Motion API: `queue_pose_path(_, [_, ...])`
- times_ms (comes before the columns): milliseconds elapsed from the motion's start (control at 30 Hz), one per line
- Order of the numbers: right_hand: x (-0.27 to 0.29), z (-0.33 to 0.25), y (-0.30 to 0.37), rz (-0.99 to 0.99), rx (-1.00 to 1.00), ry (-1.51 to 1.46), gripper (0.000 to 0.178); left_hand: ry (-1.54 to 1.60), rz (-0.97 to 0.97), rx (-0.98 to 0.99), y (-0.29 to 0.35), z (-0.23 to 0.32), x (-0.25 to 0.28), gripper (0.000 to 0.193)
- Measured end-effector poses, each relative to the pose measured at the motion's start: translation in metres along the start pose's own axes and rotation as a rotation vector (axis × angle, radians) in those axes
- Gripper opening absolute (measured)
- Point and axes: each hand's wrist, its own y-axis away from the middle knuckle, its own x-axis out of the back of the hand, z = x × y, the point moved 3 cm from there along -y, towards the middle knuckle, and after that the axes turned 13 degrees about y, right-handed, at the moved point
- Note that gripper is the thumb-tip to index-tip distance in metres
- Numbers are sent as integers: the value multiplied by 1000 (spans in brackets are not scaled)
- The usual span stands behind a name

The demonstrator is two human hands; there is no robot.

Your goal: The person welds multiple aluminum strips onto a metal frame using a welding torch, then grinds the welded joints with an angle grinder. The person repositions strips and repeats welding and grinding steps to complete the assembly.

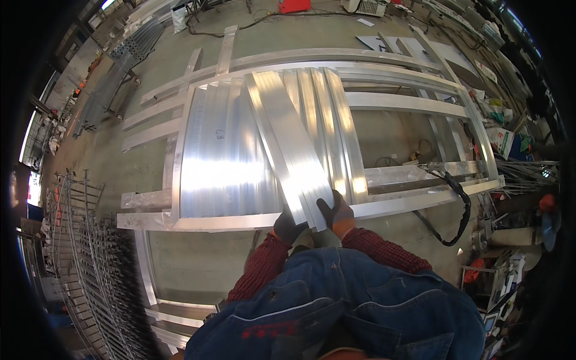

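Both my hands, in dark gloves with orange on the right one, hold the near end of a long shiny aluminium panel [288,138]. My left hand [289,227] grips its left edge, and my right hand [337,215] closes on the right edge with the thumb on top. The panel slants away to the left across a row of similar ribbed panels [222,144] lying inside a rectangular aluminium frame [231,224]. More narrow panels [327,120] lie to its right. The fingers beneath the panel are hidden.
A black cable [463,210] loops over the frame's near right side. Bare bars [408,104] cross the frame's right half. Metal racks [90,252] stand at the lower left, and a pile of metal rods [528,175] lies at the right. A red box [294,5] sits on the far floor.
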Motion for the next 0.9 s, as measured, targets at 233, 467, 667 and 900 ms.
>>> queue_pose_path(233, [-28, 33, -1, -77, 184, -4, 81, -231, 6, 633, 18, -56, 42, 52])
queue_pose_path(467, [-35, 75, -18, -317, 239, -139, 85, -711, 354, 688, 9, 15, 16, 72])
queue_pose_path(667, [-41, 94, -38, -515, 335, -330, 78, -920, -27, 660, -47, 16, -60, 83])
queue_pose_path(900, [-28, 88, -46, -674, 347, -449, 63, -934, 185, 628, -42, 16, -58, 97])
